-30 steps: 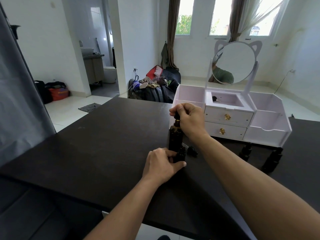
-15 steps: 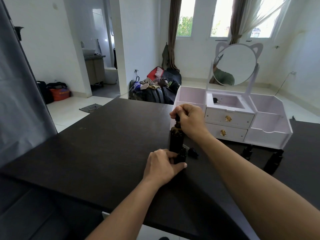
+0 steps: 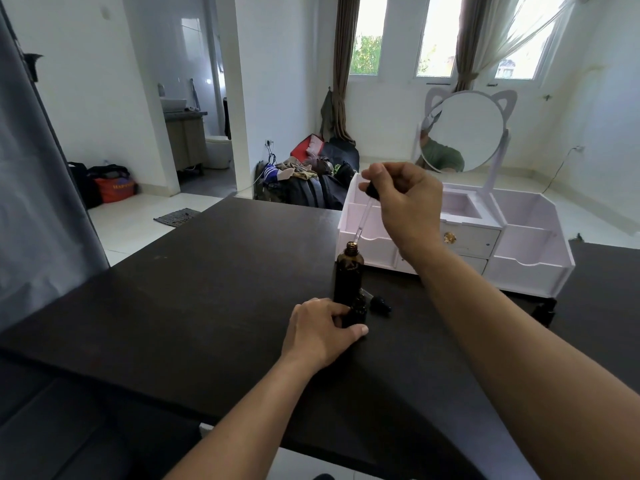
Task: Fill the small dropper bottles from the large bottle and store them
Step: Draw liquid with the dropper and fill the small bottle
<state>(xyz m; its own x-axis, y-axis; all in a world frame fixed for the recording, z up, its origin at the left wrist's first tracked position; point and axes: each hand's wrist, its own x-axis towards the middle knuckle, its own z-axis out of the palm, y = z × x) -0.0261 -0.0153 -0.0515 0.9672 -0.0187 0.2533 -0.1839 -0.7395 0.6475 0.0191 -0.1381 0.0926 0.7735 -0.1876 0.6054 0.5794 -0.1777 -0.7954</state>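
A large dark amber bottle (image 3: 348, 271) stands open on the dark table (image 3: 207, 289). My right hand (image 3: 405, 199) pinches the black bulb of a glass dropper (image 3: 364, 216), lifted clear of the bottle, its tip just above the neck. My left hand (image 3: 322, 330) grips a small dark dropper bottle (image 3: 356, 311) standing on the table just in front of the large one. A loose black dropper cap (image 3: 380, 304) lies to the right of it.
A white vanity organizer (image 3: 530, 258) with drawers, side compartments and a round cat-ear mirror (image 3: 462, 129) stands behind the bottles. Another small dark bottle (image 3: 543, 311) sits on the table at its right front corner, partly hidden by my right arm.
My right hand has lifted the dropper up and out of the large bottle, whose neck now stands open. My left hand still holds the small bottle in place.
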